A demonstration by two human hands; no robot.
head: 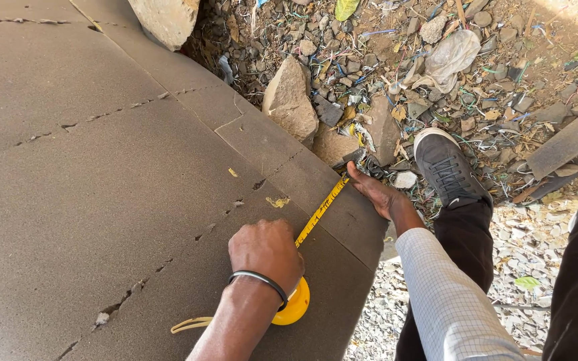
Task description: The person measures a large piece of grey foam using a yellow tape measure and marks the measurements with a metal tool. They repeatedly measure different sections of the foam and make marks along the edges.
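My left hand point(265, 257), with a black band at the wrist, is closed over a round yellow tape measure case point(294, 306) that rests on a large brown cracked sheet point(102, 167). The yellow tape blade point(319, 214) runs diagonally up and right across the sheet's corner strip. My right hand point(372, 190), in a pale checked sleeve, pinches the blade's far end at the sheet's right edge. A yellow strap point(192, 325) trails from the case to the left.
Rubble, wire scraps and litter cover the ground beyond the sheet's edge. Large stones point(290, 100) lie against that edge. A dark shoe point(446, 167) and black trouser legs stand on the rubble at right. A flat plank point(570, 137) lies far right.
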